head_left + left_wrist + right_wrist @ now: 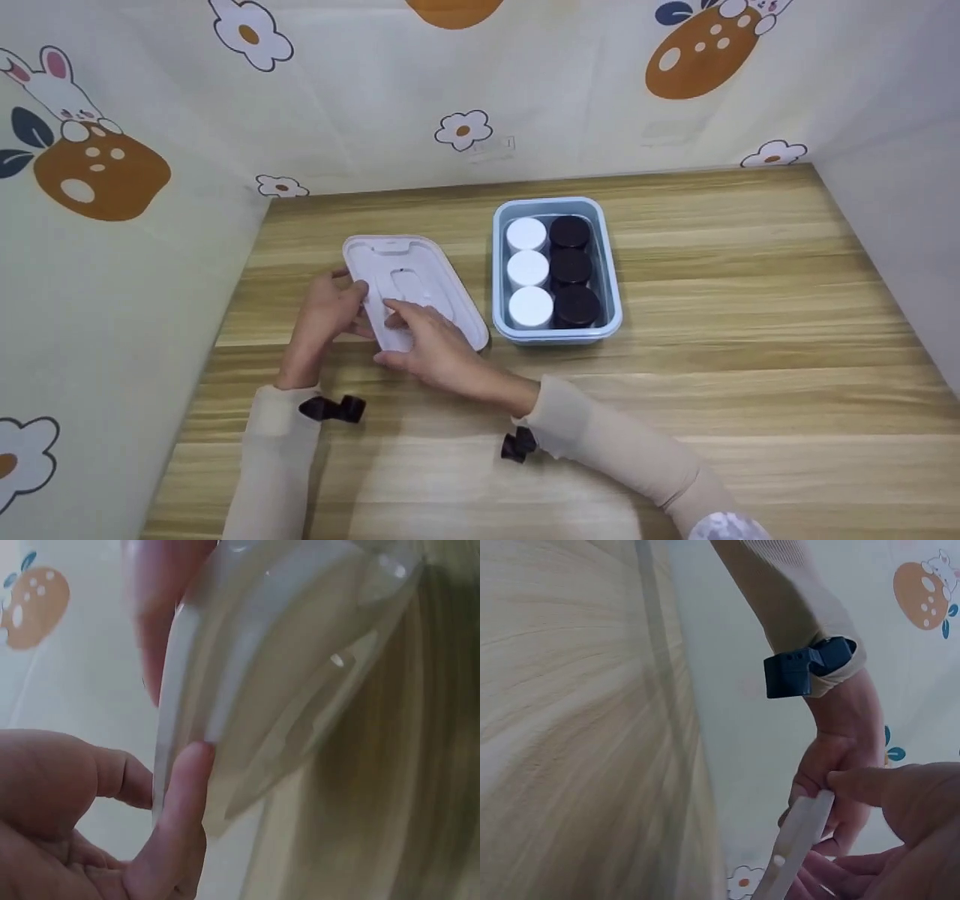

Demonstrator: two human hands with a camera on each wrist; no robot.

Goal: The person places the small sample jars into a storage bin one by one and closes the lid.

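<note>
Both hands grasp a white lid (415,289) over a wooden table (750,360): the left hand (324,319) pinches its left edge, thumb on top, while the right hand (437,347) curls round its near edge with fingers spread over the upper face. In the left wrist view a thumb (176,832) presses against the lid's rim (247,697); the right wrist view shows the lid (795,844) edge-on, clamped between the fingers of both hands. The lid is tilted, its far end towards the wall and its near end raised off the table, just left of an open blue box (556,330). Inside the box stand six jars in two rows, three with white caps (529,270) on the left and three with black caps (574,270) on the right, filling it closely. A printed cloth backdrop (375,97) of flowers and rabbits closes off the back and sides.

Handled well, the lid is best kept gripped at opposite edges so it stays level and cannot twist. It likely needs squaring with the box's rim before it comes down, corners matched first. The jar caps sit close below that rim, so an even, unhurried pressing at the edges seems wiser than a push in the middle.
</note>
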